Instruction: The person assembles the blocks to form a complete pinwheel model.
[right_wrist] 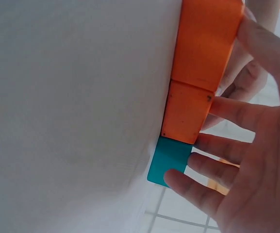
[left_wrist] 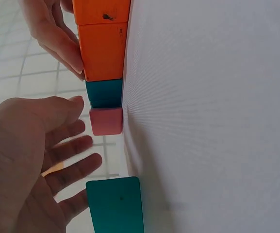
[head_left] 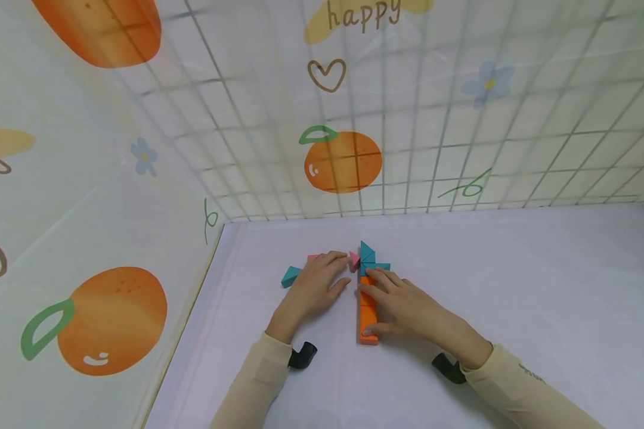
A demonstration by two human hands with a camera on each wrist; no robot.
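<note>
A straight row of orange blocks (head_left: 368,316) lies on the table, with several teal blocks (head_left: 367,255) joined at its far end, some triangular. Along the row's right side my right hand (head_left: 410,305) rests with spread fingers. Its thumb touches the near orange block, and its other fingers (right_wrist: 193,187) reach the farther orange and teal blocks. My left hand (head_left: 313,287) hovers left of the row, fingers loosely extended and nothing in its grasp. Just beyond its fingertips a small pink triangular block (head_left: 354,260) stands beside the teal ones.
A loose teal block (head_left: 290,276) lies left of my left hand. Another pink piece (head_left: 312,258) is partly hidden behind that hand. A printed curtain (head_left: 408,119) over a wire grid rises at the table's far edge. Black devices (head_left: 303,356) sit at both wrists.
</note>
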